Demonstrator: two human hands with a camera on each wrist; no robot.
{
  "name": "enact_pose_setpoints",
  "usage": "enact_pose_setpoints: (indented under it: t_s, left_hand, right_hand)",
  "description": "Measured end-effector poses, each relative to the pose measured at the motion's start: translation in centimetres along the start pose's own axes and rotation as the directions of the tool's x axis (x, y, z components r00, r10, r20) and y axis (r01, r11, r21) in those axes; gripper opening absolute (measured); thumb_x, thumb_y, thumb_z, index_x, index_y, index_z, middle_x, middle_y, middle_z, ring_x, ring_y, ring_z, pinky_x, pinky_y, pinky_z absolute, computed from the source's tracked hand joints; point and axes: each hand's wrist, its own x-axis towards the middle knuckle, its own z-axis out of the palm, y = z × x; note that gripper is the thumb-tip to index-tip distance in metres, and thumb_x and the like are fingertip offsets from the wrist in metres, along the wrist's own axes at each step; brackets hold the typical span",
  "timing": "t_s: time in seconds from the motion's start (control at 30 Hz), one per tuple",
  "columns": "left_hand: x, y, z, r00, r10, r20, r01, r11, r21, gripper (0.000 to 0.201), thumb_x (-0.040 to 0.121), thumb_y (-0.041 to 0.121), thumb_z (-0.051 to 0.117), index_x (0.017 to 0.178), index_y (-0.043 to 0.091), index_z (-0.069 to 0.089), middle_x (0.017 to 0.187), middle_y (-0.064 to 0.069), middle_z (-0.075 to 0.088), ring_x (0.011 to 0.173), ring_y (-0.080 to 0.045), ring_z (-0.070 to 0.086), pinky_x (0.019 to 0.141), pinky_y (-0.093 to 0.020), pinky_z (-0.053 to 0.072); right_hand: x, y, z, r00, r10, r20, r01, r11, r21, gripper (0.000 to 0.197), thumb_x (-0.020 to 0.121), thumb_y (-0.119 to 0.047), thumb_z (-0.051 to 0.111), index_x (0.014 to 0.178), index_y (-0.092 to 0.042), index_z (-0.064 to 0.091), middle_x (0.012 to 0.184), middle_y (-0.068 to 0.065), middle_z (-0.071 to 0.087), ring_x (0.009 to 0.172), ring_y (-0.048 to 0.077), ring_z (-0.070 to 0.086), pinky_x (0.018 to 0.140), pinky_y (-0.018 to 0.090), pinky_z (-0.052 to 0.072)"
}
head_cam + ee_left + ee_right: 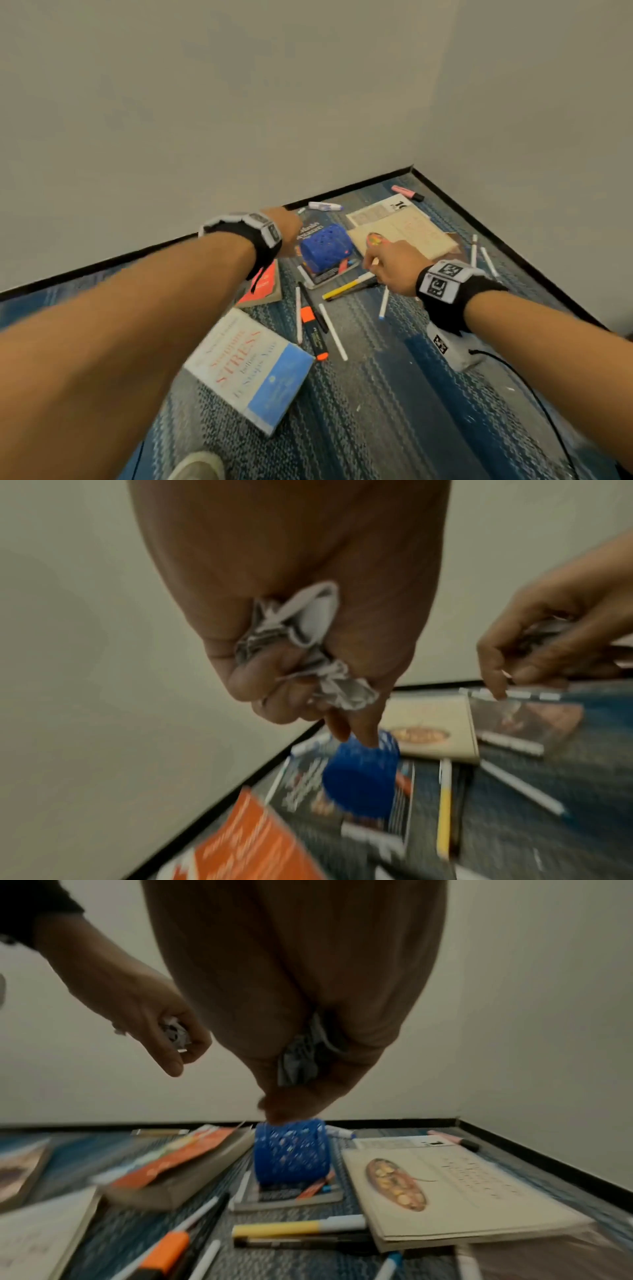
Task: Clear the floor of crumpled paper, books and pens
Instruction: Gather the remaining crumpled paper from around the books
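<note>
Books and pens lie strewn over the blue carpet in a room corner. My left hand (289, 234) grips a wad of crumpled paper (308, 620) just left of a blue perforated pen holder (323, 251) lying on a dark book (329, 274). To the holder's right, my right hand (378, 263) grips another crumpled paper (298, 1064) above a yellow pen (346, 286). Nearby lie a white-and-blue book (250, 370), an orange book (265, 286), a beige book (411, 233), an orange highlighter (313, 334) and several white pens (333, 331).
Two plain walls with black skirting (496, 240) meet behind the pile. A pink highlighter (407, 193) and a white marker (325, 206) lie by the skirting. My shoe (198, 466) shows at the bottom edge, and a black cable (534, 394) trails at right.
</note>
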Motion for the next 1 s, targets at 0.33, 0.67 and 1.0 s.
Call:
enact_pose_setpoints:
  t_s: [0.33, 0.67, 1.0]
  left_hand:
    - [-0.5, -2.0, 17.6, 0.94, -0.333, 0.081, 0.331, 0.823, -0.463, 0.032, 0.096, 0.043, 0.048, 0.102, 0.013, 0.059, 0.105, -0.013, 0.064, 0.097, -0.033, 0.061, 0.075, -0.036, 0.05]
    - [-1.5, -0.8, 19.5, 0.903, -0.414, 0.114, 0.382, 0.654, -0.653, 0.026, 0.092, 0.034, 0.054, 0.108, 0.014, 0.052, 0.112, -0.011, 0.061, 0.105, -0.031, 0.058, 0.081, -0.035, 0.045]
    - [-1.3, 3.4, 16.2, 0.967, -0.242, 0.08, 0.244, 0.789, -0.564, 0.025, 0.092, 0.02, 0.051, 0.113, 0.007, 0.051, 0.116, -0.019, 0.059, 0.106, -0.037, 0.056, 0.084, -0.04, 0.046]
  right_hand:
    - [11.2, -4.4, 14.3, 0.972, -0.181, 0.148, 0.219, 0.926, -0.308, 0.05, 0.096, -0.013, 0.039, 0.142, -0.034, 0.037, 0.105, 0.013, 0.063, 0.094, 0.034, 0.062, 0.064, 0.035, 0.04]
    - [12.2, -4.2, 13.8, 0.94, -0.304, 0.155, 0.34, 0.812, -0.474, 0.029, 0.093, -0.004, 0.043, 0.121, -0.008, 0.05, 0.115, 0.014, 0.048, 0.094, 0.034, 0.062, 0.061, 0.036, 0.036]
    - [5.0, -0.3, 9.9, 0.991, -0.113, -0.077, 0.126, 0.972, 0.2, 0.024, 0.093, -0.021, 0.045, 0.071, -0.015, 0.039, 0.071, 0.015, 0.051, 0.067, 0.026, 0.044, 0.061, 0.033, 0.021]
